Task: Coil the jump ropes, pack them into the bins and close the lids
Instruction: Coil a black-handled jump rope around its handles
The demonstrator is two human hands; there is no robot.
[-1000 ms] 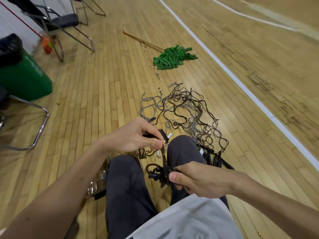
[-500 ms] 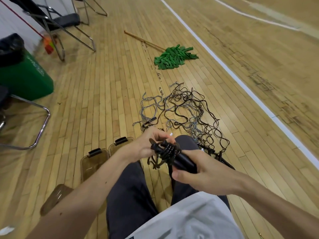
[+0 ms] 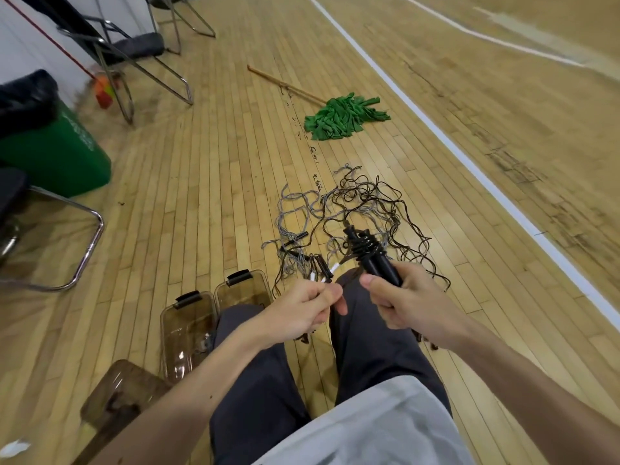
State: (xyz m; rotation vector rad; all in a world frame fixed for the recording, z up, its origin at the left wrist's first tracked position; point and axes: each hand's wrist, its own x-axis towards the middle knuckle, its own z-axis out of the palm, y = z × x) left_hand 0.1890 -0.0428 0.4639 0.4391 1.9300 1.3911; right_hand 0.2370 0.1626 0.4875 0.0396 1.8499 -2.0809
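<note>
My right hand (image 3: 407, 302) grips the black handles of a coiled jump rope (image 3: 367, 251), its cord wound around the handles, which point up and away from me. My left hand (image 3: 303, 310) is curled beside it over my knees, and its fingertips seem to pinch the thin cord end; this is hard to see. A tangled pile of black and grey jump ropes (image 3: 352, 213) lies on the wooden floor just beyond my knees. Two clear brown bins (image 3: 188, 327) (image 3: 246, 290) with black latches stand by my left leg. A brown lid (image 3: 117, 394) lies nearer.
A green mop (image 3: 342, 117) with a wooden handle lies further out on the floor. A green trash bin (image 3: 53, 149) with a black bag stands at the left. Metal chairs (image 3: 134, 52) are at the far left, and one chair frame (image 3: 67, 236) is close by. A white court line (image 3: 469, 162) runs diagonally on the right.
The coiled rope has gone from both hands working the wrap to my right hand alone gripping the handles, raised and tilted forward. My left hand has drawn back off the coil toward my knee.
</note>
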